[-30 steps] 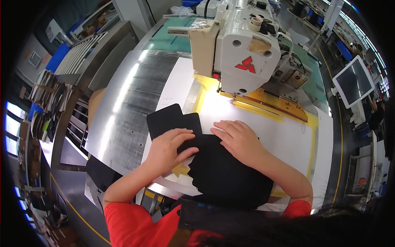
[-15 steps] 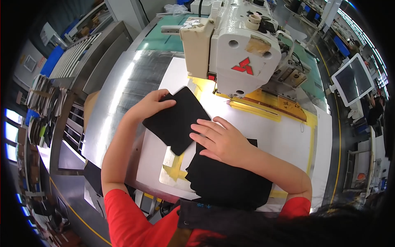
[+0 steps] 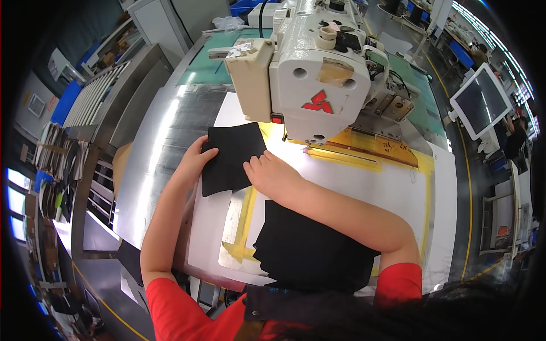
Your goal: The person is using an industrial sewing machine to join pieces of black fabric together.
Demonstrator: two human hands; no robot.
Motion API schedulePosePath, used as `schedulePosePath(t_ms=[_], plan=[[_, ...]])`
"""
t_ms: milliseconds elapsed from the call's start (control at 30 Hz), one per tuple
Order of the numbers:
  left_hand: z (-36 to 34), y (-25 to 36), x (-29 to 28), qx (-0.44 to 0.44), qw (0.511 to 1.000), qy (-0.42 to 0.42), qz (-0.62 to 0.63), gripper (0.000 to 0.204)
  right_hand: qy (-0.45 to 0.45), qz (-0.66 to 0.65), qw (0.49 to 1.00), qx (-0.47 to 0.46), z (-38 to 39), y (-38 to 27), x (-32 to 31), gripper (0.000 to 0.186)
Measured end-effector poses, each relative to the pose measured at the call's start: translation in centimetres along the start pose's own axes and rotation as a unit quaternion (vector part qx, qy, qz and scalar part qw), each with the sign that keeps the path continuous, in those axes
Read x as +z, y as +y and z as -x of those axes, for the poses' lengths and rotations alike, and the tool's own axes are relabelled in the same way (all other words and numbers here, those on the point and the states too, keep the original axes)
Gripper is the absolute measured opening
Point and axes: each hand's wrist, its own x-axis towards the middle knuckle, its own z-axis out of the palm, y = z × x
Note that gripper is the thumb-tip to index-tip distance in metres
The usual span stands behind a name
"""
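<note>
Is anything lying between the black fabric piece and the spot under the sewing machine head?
Nothing visible. The fabric piece lies flat, held by the left hand and right hand, its far corner beside the machine head; only bare white plate lies between.

Needle area: the sewing machine head (image 3: 318, 74) hides its needle and presser foot from you; the meeting point with the counter (image 3: 364, 187) cannot be checked.
Left hand (image 3: 196, 162): your fingertips go under the black fabric piece (image 3: 230, 156); the grip there is unseen.
Right hand (image 3: 273, 173): it covers that piece's right edge.
Fabric stack (image 3: 310, 250): the near edge is lost behind your dark apron; the piece count is not readable.
Monitor (image 3: 480, 99): the screen content is too small to tell.
Left shelves (image 3: 57, 153): the contents are blurred at the rim.
</note>
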Motion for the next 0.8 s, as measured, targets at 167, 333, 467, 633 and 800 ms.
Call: schedulePosePath(t_ms=[167,333,467,633,800], plan=[[0.9,0.3,0.0,-0.011,0.999,-0.008,0.052,0.06,0.205,-0.082,0.975,0.007,1.5,2.4,3.5,0.032],[1.0,0.8,1.1,-0.031,0.998,-0.012,0.053,0.063,0.255,-0.19,0.946,0.056,2.5,3.6,4.2,0.025],[0.6,1.1,2.5,-0.042,0.997,-0.031,0.055,0.065,0.219,-0.186,0.957,0.031,4.1,4.6,5.0,0.026],[0.5,0.9,4.3,-0.014,0.999,-0.047,0.0,0.067,0.214,-0.07,0.974,0.021,8.8,6.7,4.9,0.025],[3.7,1.0,9.1,0.423,0.839,-0.023,-0.342,0.034,0.194,0.031,0.974,0.111,18.4,9.4,4.8,0.031]])
